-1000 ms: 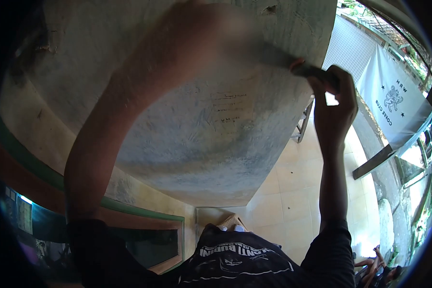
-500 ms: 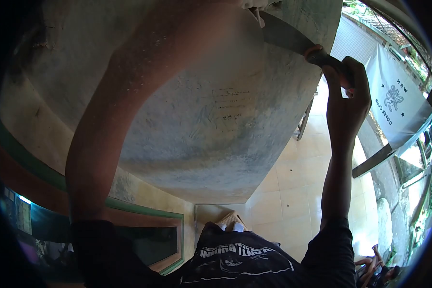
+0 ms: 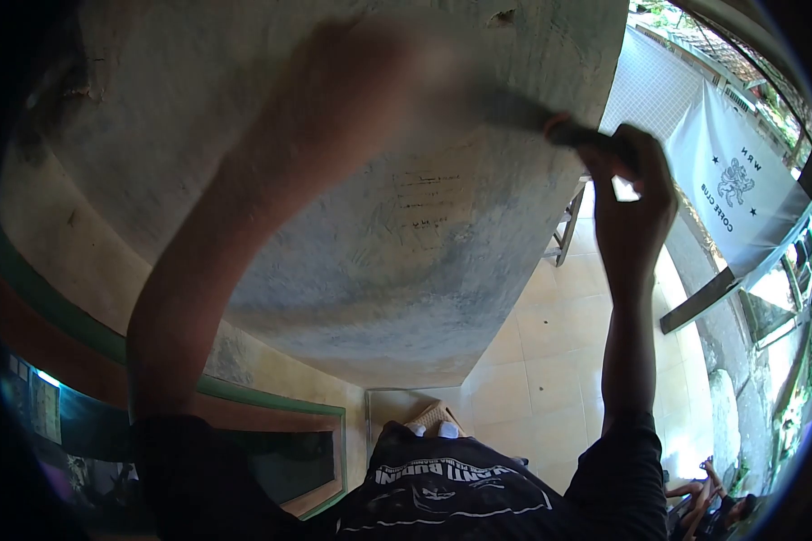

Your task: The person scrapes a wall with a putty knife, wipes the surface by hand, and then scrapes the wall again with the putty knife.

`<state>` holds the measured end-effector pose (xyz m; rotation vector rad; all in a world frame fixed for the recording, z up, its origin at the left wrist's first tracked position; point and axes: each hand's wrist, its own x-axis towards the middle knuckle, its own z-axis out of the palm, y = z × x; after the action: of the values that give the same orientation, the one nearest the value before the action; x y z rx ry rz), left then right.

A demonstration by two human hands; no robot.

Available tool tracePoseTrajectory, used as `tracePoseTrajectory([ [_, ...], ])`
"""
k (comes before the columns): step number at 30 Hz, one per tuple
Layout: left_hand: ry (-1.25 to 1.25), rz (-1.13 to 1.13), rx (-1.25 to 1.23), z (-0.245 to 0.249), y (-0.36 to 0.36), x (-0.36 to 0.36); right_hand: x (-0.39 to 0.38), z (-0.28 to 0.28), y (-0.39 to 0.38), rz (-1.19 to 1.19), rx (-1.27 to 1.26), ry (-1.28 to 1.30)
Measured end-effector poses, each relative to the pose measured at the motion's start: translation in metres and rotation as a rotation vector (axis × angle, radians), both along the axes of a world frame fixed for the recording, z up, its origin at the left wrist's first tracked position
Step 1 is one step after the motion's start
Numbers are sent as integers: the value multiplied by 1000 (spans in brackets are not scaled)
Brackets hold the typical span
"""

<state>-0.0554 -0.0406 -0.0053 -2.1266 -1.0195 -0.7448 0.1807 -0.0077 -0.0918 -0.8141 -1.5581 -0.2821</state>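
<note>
My right hand [image 3: 636,180] is closed around the dark handle of a large knife [image 3: 595,140], which has an orange band where handle meets blade. Its broad dark blade points left across the grey plastered wall [image 3: 352,234] and blurs toward the tip. At the upper middle, my left hand [image 3: 397,63] is smeared by motion, so its fingers do not show. It hovers before the wall near the blade's far end. Rows of dark handwritten marks [image 3: 429,198] run across the plaster below the blade.
Feet stand on a woven seat or stool [image 3: 436,413] below. Pale floor tiles [image 3: 532,361] lie to the right, with a wooden stand [image 3: 567,230] behind the wall's edge. A white banner [image 3: 735,185] hangs further right. A green-edged window frame [image 3: 341,451] is at lower left; another person [image 3: 708,505] sits lower right.
The knife and my right hand have moved down and left. My left hand has swung down and left from the top edge and is now blurred, as is the blade.
</note>
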Motion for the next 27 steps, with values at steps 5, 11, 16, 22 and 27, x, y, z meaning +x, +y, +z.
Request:
tracePoseTrajectory([
  [5,52,65,-71,-12,0,-12,-5,-17,-1,22,-33,-41],
  [11,16,127,57,21,-10,-2,-8,24,0,10,69,-12],
  [16,78,112,-180,-29,-3,-23,-12,-43,-1,87,-165,-63],
  [22,54,85,71,10,-7,-10,-10,10,-6,27,50,12],
  [27,44,153,-30,-18,-2,-18,-10,-11,-9,-19,-26,-64],
])
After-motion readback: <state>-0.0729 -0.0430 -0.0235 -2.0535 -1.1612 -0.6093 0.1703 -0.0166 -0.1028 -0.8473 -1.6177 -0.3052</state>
